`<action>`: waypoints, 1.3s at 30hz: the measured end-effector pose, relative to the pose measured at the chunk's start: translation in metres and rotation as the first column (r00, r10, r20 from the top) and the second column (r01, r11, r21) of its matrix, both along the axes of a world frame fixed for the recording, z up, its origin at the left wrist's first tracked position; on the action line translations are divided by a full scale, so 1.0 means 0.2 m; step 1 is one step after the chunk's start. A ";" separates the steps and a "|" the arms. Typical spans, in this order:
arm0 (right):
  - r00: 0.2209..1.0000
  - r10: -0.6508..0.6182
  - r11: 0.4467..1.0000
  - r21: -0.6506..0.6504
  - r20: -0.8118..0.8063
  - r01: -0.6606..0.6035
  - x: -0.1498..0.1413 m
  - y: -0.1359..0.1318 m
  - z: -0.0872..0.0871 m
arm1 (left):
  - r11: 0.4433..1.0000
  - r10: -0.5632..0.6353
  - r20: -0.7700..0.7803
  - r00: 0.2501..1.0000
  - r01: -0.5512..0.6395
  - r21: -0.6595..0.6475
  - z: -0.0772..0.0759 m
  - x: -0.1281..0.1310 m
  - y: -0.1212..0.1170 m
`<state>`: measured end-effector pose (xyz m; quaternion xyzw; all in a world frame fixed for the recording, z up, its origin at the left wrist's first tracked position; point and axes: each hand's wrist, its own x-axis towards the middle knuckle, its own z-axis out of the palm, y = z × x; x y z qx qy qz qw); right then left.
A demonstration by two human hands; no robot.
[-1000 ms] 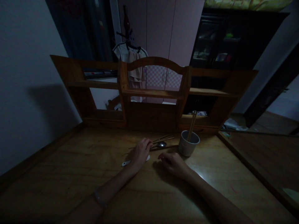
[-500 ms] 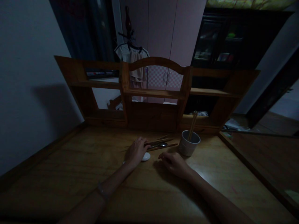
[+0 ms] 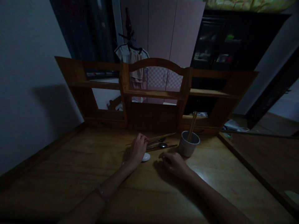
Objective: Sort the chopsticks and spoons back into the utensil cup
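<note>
My left hand is closed over a pile of cutlery, its fingertips pinching a wooden chopstick that slants up to the right. Below that, a fork lies partly covered. A metal spoon and another chopstick rest on the desk, their left ends under the hand. Beside my left wrist is a white spoon, largely covered by the hand. My right hand rests on the desk with curled fingers and nothing visible in them. Behind it stands a grey cup with upright chopsticks inside.
A wooden shelf unit rises along the back of the desk. The white wall borders the left side, and a raised wooden edge runs along the right. Clothes hang on a stand behind the shelf.
The chopstick at my left fingertips has shifted and tilted, its right end now higher and nearer the cup. My left fingers have risen slightly. The right hand stays put.
</note>
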<state>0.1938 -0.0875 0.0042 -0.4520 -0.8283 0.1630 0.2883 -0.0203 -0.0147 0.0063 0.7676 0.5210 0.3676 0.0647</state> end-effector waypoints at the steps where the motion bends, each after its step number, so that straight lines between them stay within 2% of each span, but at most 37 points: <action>1: 1.000 -0.020 1.000 0.010 -0.018 0.021 0.00 0.00 0.00 | 0.999 -0.002 0.034 0.999 0.001 0.034 0.02 0.01 -0.01; 5: 0.983 -0.125 0.990 0.043 -0.138 0.132 -0.01 0.00 0.03 | 0.989 -0.070 0.112 0.991 0.054 0.139 0.09 0.07 -0.10; 8: 0.933 -0.183 0.979 0.025 -0.309 0.200 -0.01 -0.01 0.08 | 0.970 -0.178 0.096 0.979 0.158 0.183 0.10 0.11 -0.17; 10: 0.899 -0.168 0.981 0.022 -0.405 0.193 -0.01 -0.02 0.10 | 0.953 -0.240 0.063 0.969 0.223 0.205 0.09 0.14 -0.20; 16: 0.857 -0.090 0.990 0.048 -0.508 0.132 -0.02 -0.04 0.06 | 0.959 -0.248 -0.067 0.966 0.255 0.125 0.07 0.16 -0.23; 18: 0.852 -0.112 0.983 0.067 -0.511 0.169 -0.02 -0.05 0.06 | 0.962 -0.251 -0.040 0.967 0.253 0.099 0.08 0.15 -0.24; 20: 0.844 -0.157 0.971 0.077 -0.513 0.227 -0.01 -0.05 0.06 | 0.948 -0.313 0.071 0.947 0.308 0.078 0.12 0.13 -0.26; 22: 0.842 -0.201 0.955 0.090 -0.500 0.282 -0.01 -0.06 0.07 | 0.912 -0.409 0.235 0.882 0.402 0.077 0.15 0.12 -0.28; 24: 0.853 -0.231 0.943 0.107 -0.468 0.314 0.00 -0.06 0.08 | 0.872 -0.453 0.434 0.779 0.488 0.036 0.16 0.12 -0.29; 26: 0.867 -0.246 0.936 0.127 -0.433 0.328 0.01 -0.05 0.09 | 0.812 -0.381 0.665 0.643 0.576 -0.091 0.15 0.13 -0.30; 27: 0.874 -0.246 0.935 0.134 -0.419 0.328 0.01 -0.05 0.09 | 0.759 -0.310 0.764 0.567 0.631 -0.160 0.13 0.14 -0.29; 29: 0.885 -0.235 0.938 0.144 -0.401 0.314 0.01 -0.05 0.09 | 0.663 -0.160 0.883 0.440 0.711 -0.234 0.10 0.17 -0.27; 30: 0.890 -0.229 0.940 0.148 -0.395 0.308 0.01 -0.05 0.09 | 0.637 -0.113 0.911 0.398 0.732 -0.241 0.09 0.18 -0.26; 32: 0.895 -0.223 0.937 0.168 -0.386 0.306 0.01 -0.05 0.09 | 0.627 -0.056 0.938 0.341 0.743 -0.232 0.08 0.19 -0.25; 36: 0.887 -0.207 0.927 0.208 -0.412 0.313 0.02 -0.06 0.11 | 0.673 -0.067 0.968 0.240 0.728 -0.134 0.09 0.19 -0.22; 39: 0.878 -0.207 0.919 0.220 -0.432 0.326 0.02 -0.07 0.14 | 0.706 -0.105 0.960 0.260 0.699 -0.112 0.09 0.18 -0.20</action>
